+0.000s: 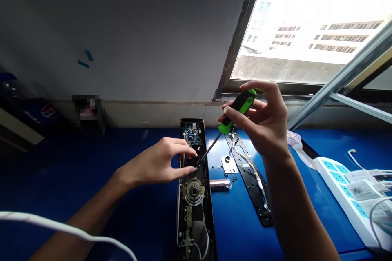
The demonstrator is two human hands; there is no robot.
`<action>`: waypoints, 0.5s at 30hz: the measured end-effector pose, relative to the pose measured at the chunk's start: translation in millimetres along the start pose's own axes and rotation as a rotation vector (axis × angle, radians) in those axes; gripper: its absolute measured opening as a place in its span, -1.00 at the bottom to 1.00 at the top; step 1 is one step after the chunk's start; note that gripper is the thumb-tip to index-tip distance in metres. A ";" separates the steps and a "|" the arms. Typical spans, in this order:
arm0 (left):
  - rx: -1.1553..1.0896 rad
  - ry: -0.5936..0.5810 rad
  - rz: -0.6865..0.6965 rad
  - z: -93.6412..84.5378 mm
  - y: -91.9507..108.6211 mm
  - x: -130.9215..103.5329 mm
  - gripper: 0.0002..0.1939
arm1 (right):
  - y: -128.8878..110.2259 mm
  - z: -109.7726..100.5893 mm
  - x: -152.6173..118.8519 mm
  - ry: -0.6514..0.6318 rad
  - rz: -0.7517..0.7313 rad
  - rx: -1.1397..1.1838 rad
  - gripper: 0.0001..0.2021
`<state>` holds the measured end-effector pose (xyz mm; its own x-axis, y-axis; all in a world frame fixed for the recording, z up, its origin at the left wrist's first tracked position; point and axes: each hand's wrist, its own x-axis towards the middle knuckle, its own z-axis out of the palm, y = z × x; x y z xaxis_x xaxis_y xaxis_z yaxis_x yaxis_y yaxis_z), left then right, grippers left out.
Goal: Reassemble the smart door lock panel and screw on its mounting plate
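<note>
A: Here we go: your right hand (266, 124) is high on the right, thumb and fingers pinching the handle of a green-and-black screwdriver with a slim metal shaft (226, 127), and that shaft slants down and to the left

B: And where's it pointing? Into your long, narrow, open black housing (210, 208), lying on the glossy blue table (228, 228) with its long axis running away from you; whether the tip sits in a screw head, I can't tell

A: Your left hand (165, 159) is the nearer one, reaching over the housing from the left, thumb and forefinger spread, the tip just right of their gap; I see nothing pinched there

B: Look inside that housing! A small blue circuit board (192, 138) at the far end, a round silver metal fitting (199, 189) closer to you, thin white wires (208, 236) nearer still

A: And to its right, a shiny pink cylinder (219, 184), a pale flat plate (229, 166), tiny black screws (234, 179), then a long black panel (255, 191) bearing a white wrapped cable (248, 163)
</note>
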<state>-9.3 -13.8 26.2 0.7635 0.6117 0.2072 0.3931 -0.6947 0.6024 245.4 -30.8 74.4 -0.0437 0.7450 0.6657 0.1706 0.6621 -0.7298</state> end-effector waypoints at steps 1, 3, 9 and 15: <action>-0.010 0.000 0.007 1.3 -2.2 0.8 -0.71 | -0.3 2.0 -0.4 0.020 -0.011 -0.002 -0.57; -0.028 0.001 0.023 3.9 -5.8 2.6 -0.74 | 0.2 4.7 -0.9 0.054 -0.021 -0.012 -0.58; -0.066 0.031 0.047 8.5 -8.0 3.8 -0.83 | 5.0 5.5 -0.9 0.093 -0.079 -0.007 -0.55; -0.033 0.041 0.051 9.3 -3.9 3.2 -0.88 | 6.7 6.4 0.6 0.091 -0.139 0.012 -0.54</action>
<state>-3.6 -12.7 17.3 0.7601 0.5914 0.2692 0.3364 -0.7126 0.6156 240.2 -25.4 68.9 0.0229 0.6363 0.7711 0.1577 0.7593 -0.6313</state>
